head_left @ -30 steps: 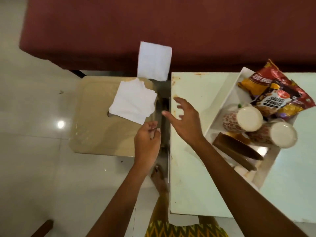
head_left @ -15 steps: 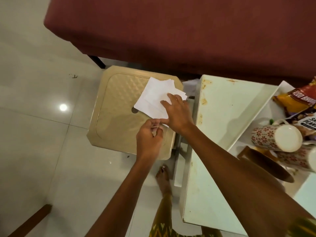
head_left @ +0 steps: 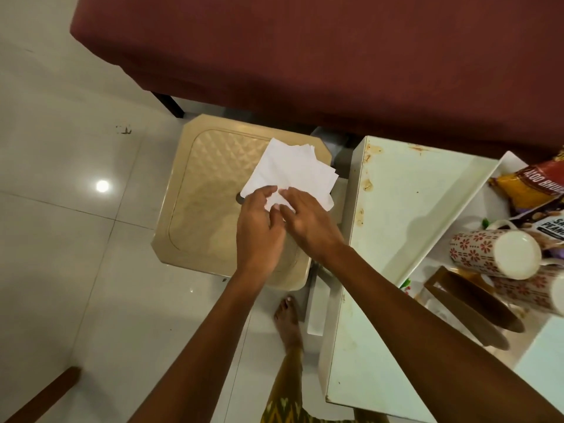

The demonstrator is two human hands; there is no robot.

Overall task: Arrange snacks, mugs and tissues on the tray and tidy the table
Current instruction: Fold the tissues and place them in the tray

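Both hands, left hand [head_left: 258, 227] and right hand [head_left: 308, 221], pinching near edge of tissues [head_left: 293, 175] on stool [head_left: 207, 190], likely squaring the stack for lifting to tray [head_left: 451, 239] rightward.

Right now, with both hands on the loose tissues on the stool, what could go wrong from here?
1. The tissues are fanned, not squared, and overhang the stool edge near the table; a partial pinch by the left hand and right hand could drop sheets into the gap.
2. The tray looks crowded with mugs lying on their sides and snack packs, so placing tissues might nudge a mug rolling.
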